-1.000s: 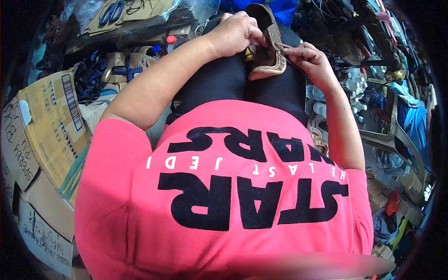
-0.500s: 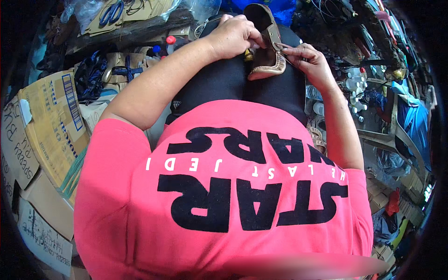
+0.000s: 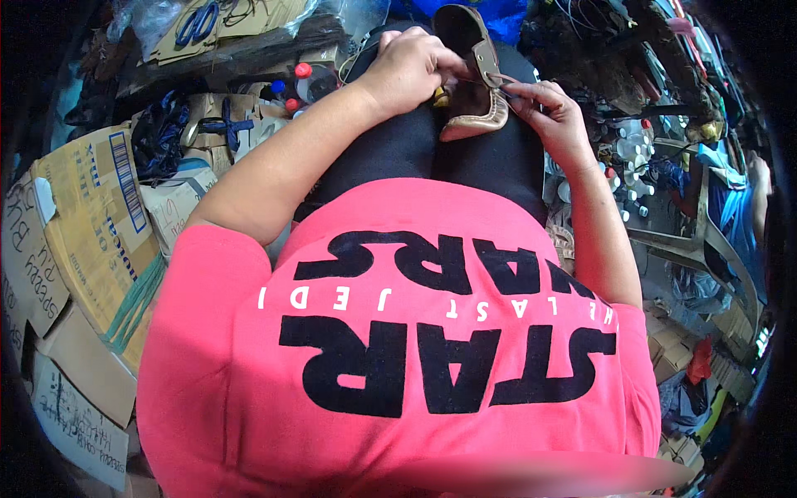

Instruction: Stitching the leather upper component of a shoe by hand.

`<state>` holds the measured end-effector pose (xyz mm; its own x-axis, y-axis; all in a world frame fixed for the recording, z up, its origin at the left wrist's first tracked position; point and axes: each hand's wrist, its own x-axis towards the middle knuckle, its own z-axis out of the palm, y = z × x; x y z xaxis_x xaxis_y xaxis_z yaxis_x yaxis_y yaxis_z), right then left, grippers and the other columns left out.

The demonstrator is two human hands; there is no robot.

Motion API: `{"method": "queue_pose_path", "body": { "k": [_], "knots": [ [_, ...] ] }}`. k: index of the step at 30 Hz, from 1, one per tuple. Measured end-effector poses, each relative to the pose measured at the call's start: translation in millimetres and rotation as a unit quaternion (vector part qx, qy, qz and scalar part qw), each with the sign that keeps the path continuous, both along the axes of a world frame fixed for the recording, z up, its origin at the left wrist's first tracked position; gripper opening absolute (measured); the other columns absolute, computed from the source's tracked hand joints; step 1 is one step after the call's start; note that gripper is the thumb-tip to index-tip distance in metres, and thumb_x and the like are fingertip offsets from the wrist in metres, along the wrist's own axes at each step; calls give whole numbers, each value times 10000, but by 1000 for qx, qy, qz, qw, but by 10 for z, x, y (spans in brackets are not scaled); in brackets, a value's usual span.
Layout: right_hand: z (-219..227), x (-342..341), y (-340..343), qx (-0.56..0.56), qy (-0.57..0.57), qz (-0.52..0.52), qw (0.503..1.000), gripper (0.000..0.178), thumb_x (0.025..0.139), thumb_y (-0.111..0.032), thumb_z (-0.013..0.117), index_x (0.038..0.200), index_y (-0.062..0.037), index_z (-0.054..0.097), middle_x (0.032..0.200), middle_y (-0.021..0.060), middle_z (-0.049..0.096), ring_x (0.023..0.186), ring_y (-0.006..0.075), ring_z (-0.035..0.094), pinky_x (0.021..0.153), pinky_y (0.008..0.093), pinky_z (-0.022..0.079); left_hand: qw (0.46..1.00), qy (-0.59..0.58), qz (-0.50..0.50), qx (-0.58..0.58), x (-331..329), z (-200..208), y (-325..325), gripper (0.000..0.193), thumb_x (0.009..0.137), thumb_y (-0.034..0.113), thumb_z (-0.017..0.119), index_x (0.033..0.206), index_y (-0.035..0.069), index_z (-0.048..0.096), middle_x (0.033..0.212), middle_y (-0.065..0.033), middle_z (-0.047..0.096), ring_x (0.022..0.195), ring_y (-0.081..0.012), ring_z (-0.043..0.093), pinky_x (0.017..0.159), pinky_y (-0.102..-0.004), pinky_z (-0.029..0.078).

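Note:
A brown leather shoe (image 3: 475, 126), with a pale stitched edge along its toe, rests across my dark-trousered thighs. Its opening faces up and its heel end points away from me. My right hand (image 3: 550, 114) pinches a thin brown lace (image 3: 503, 79) at the shoe's right side, by the eyelets. On the other side, my left hand (image 3: 415, 68) is closed at the shoe's inner edge, thumb and forefinger together near the lace. What lies between those left fingertips is too small to make out.
Cardboard boxes (image 3: 87, 224) stand at the left. Bottles with red and blue caps (image 3: 304, 71) are beyond my left forearm, and small bottles (image 3: 635, 158) stand at the right. Dark blue loops (image 3: 197, 23) lie on cardboard at the far left. Another person's arm (image 3: 760, 195) shows at the right edge.
My left hand has shifted slightly left and toward me. My right hand has moved slightly; the lace shows more by its fingertips. Another person's arm has appeared at the right edge.

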<state>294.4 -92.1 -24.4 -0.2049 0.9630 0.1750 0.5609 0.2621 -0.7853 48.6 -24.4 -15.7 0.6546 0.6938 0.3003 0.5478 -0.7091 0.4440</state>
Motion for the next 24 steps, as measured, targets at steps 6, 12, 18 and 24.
{"method": "queue_pose_path", "body": {
  "k": [6, 12, 18, 24],
  "knots": [
    [-61, -26, -14, -34, 56, -23, 998, 217, 797, -101, 690, 1013, -110, 702, 900, 50, 672, 868, 164, 573, 798, 280, 447, 985, -76, 29, -154, 59, -33, 41, 198, 700, 139, 719, 898, 144, 724, 867, -29, 682, 824, -202, 630, 778, -319, 481],
    [17, -22, -36, -11, -1, -23, 1000, 201, 782, -101, 709, 982, -105, 708, 895, 50, 658, 851, 166, 576, 766, 272, 458, 1000, 5, 13, -19, 12, -56, -94, 132, 725, 168, 685, 845, 212, 718, 862, 44, 656, 928, -152, 566, 877, -368, 313],
    [371, -86, 7, 158, -277, 57, 946, 444, 808, -94, 595, 1208, -287, 584, 810, 25, 582, 857, 213, 580, 907, 404, 354, 999, -33, -1, 9, -41, -84, 14, 176, 715, 122, 688, 873, 195, 717, 855, 14, 646, 927, -188, 565, 858, -377, 381],
    [682, -258, 113, 145, -439, 141, 876, 587, 805, -9, 545, 1299, -320, 486, 839, 37, 592, 857, 222, 608, 897, 407, 374, 998, -24, -3, -52, -28, -92, 94, 150, 734, 148, 674, 864, 210, 716, 850, 4, 634, 933, -209, 562, 850, -386, 397]
  ]
}}
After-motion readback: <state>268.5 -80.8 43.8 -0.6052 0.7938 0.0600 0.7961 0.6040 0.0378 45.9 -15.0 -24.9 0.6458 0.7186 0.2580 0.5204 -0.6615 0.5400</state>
